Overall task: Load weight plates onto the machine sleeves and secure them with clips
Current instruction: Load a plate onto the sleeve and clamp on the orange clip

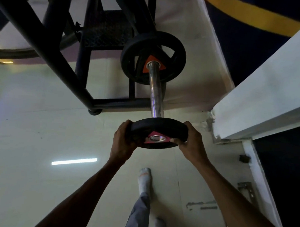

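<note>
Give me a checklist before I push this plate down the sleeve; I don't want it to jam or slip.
1. Both hands on plate: left hand and right hand grip opposite edges: ok.
2. Plate hole over sleeve end: appears started: ok.
3. Sleeve bare up to first plate: ok.
4. Plate square to sleeve: cannot tell.
5. Clip within reach: none visible: cannot tell.

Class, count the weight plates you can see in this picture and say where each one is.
2. One weight plate sits far up the chrome sleeve against the machine frame. The other plate is at the sleeve's near end, held between the left hand and right hand. More may be hidden.
</note>
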